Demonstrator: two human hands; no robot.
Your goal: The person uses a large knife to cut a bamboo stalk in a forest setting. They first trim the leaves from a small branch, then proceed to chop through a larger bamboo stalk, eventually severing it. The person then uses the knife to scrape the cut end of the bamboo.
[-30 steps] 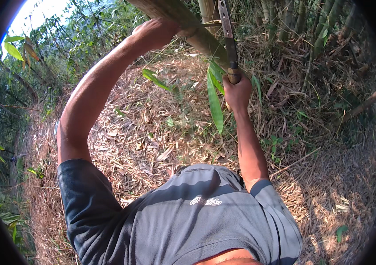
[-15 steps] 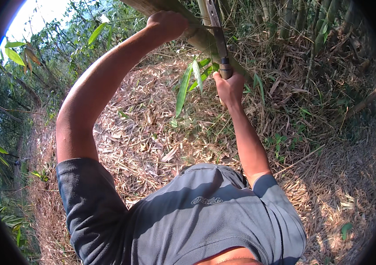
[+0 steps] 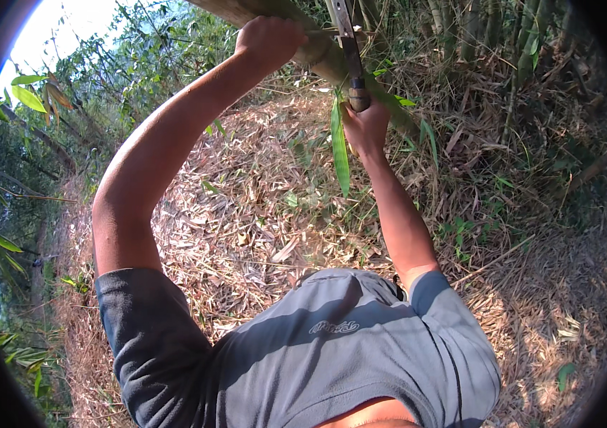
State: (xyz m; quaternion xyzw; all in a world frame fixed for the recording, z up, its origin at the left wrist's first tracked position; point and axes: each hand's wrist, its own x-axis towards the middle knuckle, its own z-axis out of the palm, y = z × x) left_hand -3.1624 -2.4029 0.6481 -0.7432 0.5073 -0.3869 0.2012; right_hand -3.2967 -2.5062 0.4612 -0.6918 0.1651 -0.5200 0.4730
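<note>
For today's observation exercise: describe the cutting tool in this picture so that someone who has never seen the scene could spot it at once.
Find the thick tan bamboo pole slanting across the top. The left hand grips it; just right of that, the right hand holds the long knife by its handle. Its flat grey metal blade crossing the pole sets it apart from the round green stems and leaves around.

Daylight, strong and direct; we note the brightest patch at 11 o'clock, where the sky (image 3: 68,28) burns out to white. Hard-edged shadows band the grey shirt (image 3: 332,349) and darken the litter-strewn ground (image 3: 567,299) toward 4 o'clock. We record a black fisheye rim all round, with blue fringing at 9 o'clock. Stems bend near the edge. Centre sharp; foliage (image 3: 11,235) at 9 o'clock soft.
</note>
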